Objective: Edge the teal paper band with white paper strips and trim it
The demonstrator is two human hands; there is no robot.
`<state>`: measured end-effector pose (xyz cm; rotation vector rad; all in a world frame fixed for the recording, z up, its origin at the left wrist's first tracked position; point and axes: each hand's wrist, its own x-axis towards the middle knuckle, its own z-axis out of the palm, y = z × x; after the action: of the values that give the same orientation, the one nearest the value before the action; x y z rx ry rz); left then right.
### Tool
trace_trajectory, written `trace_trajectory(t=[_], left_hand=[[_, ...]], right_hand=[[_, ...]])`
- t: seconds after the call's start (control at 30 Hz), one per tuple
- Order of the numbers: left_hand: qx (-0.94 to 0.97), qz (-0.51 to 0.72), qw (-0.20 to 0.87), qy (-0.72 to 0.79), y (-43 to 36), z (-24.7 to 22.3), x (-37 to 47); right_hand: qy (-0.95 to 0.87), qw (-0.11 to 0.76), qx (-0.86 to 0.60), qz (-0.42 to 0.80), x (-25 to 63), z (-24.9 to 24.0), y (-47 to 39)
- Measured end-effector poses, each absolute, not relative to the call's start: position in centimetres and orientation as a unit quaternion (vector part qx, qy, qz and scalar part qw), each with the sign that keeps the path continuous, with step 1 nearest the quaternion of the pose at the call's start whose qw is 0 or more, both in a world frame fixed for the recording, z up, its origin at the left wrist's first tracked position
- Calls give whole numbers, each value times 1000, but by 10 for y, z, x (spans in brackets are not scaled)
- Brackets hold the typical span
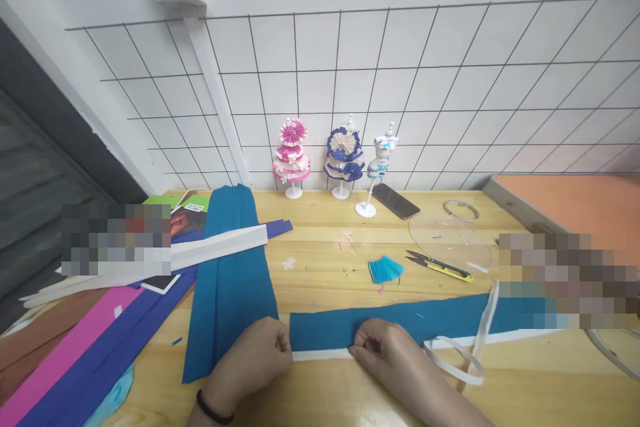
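A long teal strip [325, 330] of what looks like crepe paper lies across the table, with a narrow white tape [320, 354] along its near edge. My left hand [255, 353] is closed at the strip's left end, fingertips curled at the corner. Further right, my right hand [383, 347] pinches the near edge, its thumb and forefinger on the taped border. A loose white ribbon-like band [457, 355] loops over the strip to the right of that hand. Beside my left hand lies a wider folded teal piece [230, 287].
Yellow thread snips [445, 268], a pleated turquoise fan [386, 269], a clear disc [445, 240] and a phone [396, 201] lie beyond the strip. Small decorated dress forms [293, 160] stand by the wall. Coloured sheets [90, 333] pile at left; an orange-topped tray [575, 207] is right.
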<state>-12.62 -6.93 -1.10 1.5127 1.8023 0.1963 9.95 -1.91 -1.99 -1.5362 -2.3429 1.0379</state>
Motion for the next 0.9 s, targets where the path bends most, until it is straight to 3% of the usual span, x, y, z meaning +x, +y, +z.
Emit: trace_trajectory(t=[0.9], left_hand=[[569,82,368,730,-70,-11,-127]], right_hand=[[-783,61,-513,346,99,-18,-17]])
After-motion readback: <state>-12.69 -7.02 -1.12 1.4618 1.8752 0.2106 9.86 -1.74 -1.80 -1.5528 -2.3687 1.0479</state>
